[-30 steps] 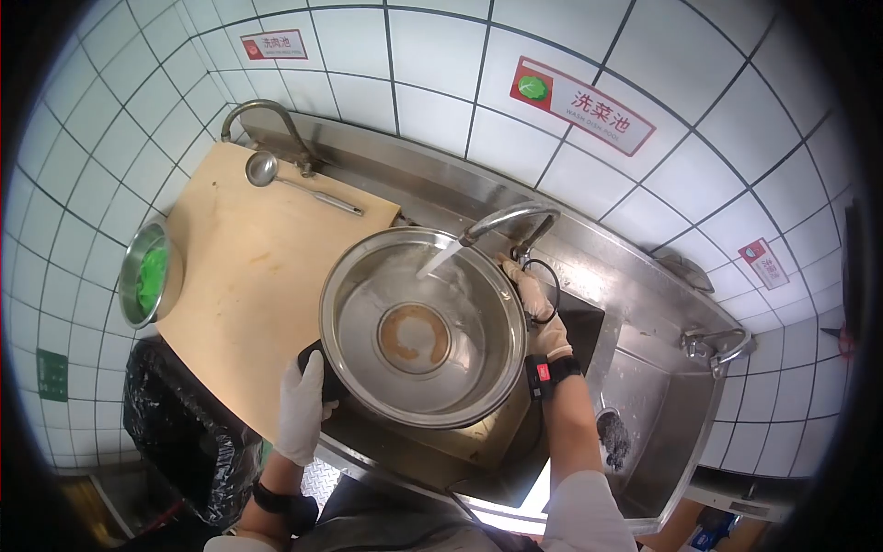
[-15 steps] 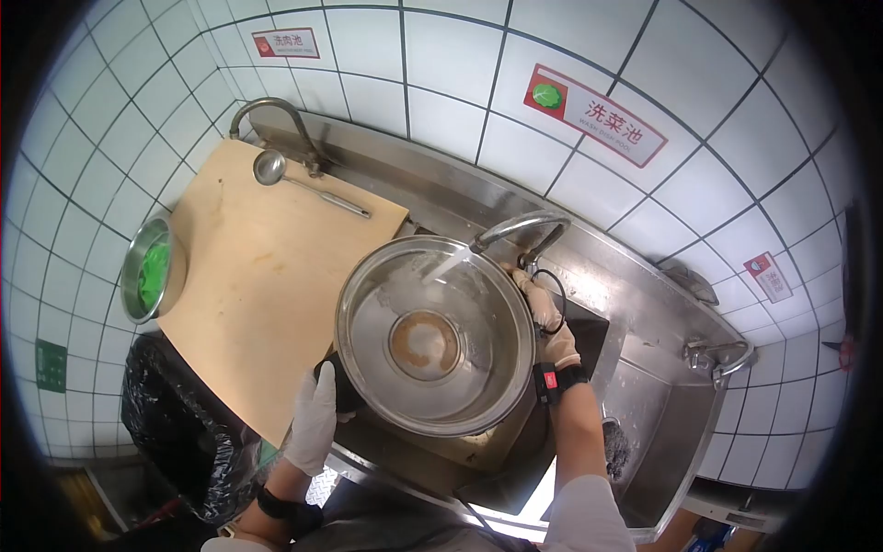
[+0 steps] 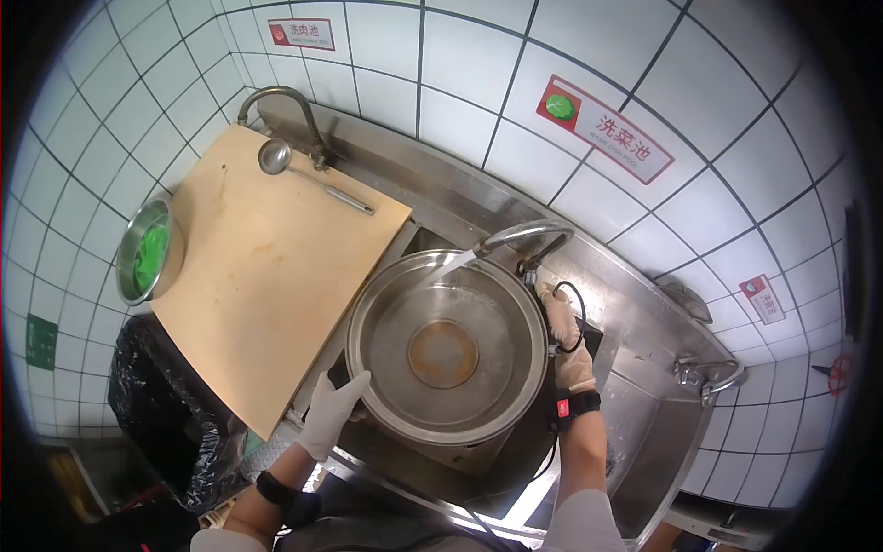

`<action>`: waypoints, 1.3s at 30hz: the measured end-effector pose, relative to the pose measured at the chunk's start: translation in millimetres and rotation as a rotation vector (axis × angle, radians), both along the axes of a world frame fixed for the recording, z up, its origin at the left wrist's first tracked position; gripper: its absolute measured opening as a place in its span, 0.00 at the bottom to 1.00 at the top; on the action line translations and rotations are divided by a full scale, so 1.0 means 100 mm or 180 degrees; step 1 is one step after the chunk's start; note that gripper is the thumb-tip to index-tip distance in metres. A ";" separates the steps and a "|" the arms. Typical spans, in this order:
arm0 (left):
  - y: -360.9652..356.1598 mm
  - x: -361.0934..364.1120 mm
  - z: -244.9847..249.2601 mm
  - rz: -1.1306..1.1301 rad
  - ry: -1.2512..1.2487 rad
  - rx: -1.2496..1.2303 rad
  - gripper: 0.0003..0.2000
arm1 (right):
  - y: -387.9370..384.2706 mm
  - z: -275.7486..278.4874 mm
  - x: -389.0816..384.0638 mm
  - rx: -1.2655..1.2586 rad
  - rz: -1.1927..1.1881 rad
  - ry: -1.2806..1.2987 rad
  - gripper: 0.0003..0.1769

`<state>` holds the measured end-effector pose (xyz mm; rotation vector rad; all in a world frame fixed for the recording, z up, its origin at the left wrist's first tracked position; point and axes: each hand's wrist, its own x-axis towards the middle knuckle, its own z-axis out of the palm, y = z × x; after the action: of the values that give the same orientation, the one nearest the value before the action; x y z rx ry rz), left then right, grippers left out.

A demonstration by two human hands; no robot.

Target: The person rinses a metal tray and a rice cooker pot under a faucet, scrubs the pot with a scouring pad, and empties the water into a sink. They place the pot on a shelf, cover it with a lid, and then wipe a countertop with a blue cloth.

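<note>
Clamped w/ gloved fingers on the black handle [image 3: 338, 373] at the pot's lower-L side, the L grip [image 3: 334, 409] has its thumb up against the rim. R grip [image 3: 565, 336], also gloved, lies along the pot's R side; its fingertips are partly hidden, so can't tell how far closed. Black cable [image 3: 581, 317] loops next to it, dark strap [image 3: 578, 404] on that wrist; another band [image 3: 273, 489] on the L wrist.

Metal pot [image 3: 451, 436] sits upright over the sink, just off the R edge of the surface [image 3: 267, 276], a pale board. Water runs in from the curved faucet [image 3: 524, 232]; brownish ring [image 3: 442, 354] on the pot's bottom.

Ladle [image 3: 322, 186] lies nr the surface's far edge, bowl end to the L. Metal bowl [image 3: 175, 262] w/ green stuff [image 3: 150, 258] inside is at the L edge, tilted in view. 2nd faucet [image 3: 308, 115] arches by the far-L corner. Black bin bag [image 3: 156, 405] hangs below the near-L edge.

R of the pot: sink basin [image 3: 658, 414] w/ a 3rd faucet [image 3: 713, 375]. White tiled wall [image 3: 460, 120] behind, w/ red-and-white signs [image 3: 605, 129]; red-handled tool [image 3: 837, 374] far R.
</note>
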<state>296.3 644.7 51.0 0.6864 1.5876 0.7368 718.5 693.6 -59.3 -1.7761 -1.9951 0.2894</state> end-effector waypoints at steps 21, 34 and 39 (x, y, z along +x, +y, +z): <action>-0.09 -0.09 -0.75 0.0442 -0.0117 -0.0254 0.35 | 0.13 0.30 -0.60 -0.0868 -0.0528 0.2456 0.20; -0.08 -0.02 -0.62 0.0532 -0.0104 -0.0385 0.54 | 0.09 0.06 -0.51 -0.1046 -0.0780 0.2475 0.25; -0.08 0.01 -0.68 0.0662 -0.0194 -0.0217 0.51 | 0.09 -0.18 -0.41 -0.1034 -0.0756 0.1801 0.22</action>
<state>297.1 636.4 -16.6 0.4492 1.6358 0.8433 677.7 702.3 -77.0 -1.8289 -1.3814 0.9612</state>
